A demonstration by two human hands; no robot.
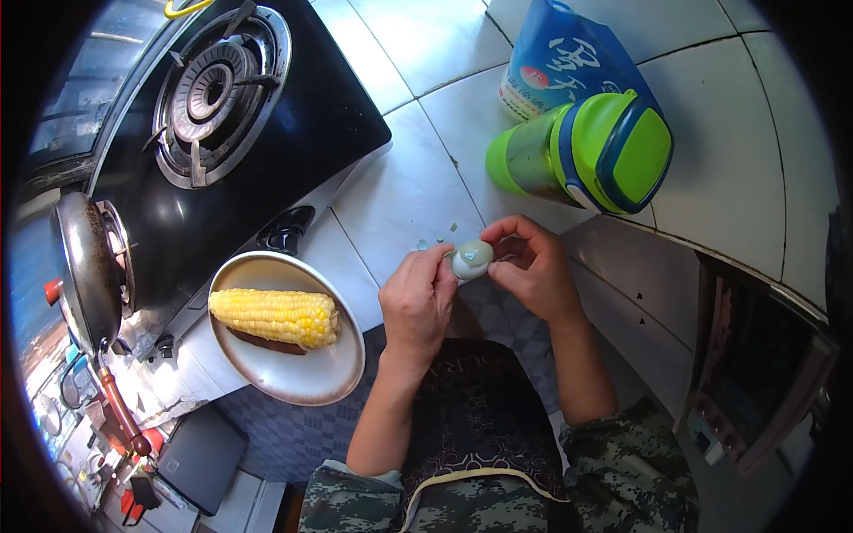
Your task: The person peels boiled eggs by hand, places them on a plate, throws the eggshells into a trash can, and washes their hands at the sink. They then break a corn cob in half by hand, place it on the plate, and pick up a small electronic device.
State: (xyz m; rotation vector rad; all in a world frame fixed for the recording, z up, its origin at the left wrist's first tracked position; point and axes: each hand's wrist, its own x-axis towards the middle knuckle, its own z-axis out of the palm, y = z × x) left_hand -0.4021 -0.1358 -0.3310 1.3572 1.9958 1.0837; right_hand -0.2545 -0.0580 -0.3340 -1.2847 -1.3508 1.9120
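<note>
A partly peeled egg, pale green shell above and smooth white below, sits between my two hands near the counter's edge. My left hand grips its left side with the fingertips. On the right side, my right hand has its thumb and index finger pinched at the shell. Small pale green shell bits lie on the white tiles just beyond the egg. To the left, a cob of yellow corn rests on an oval white plate with a brown rim.
A black gas stove stands at the upper left, with a lidded pan on its near burner. A green shaker bottle and a blue bag are at the upper right. Open counter edge runs before me.
</note>
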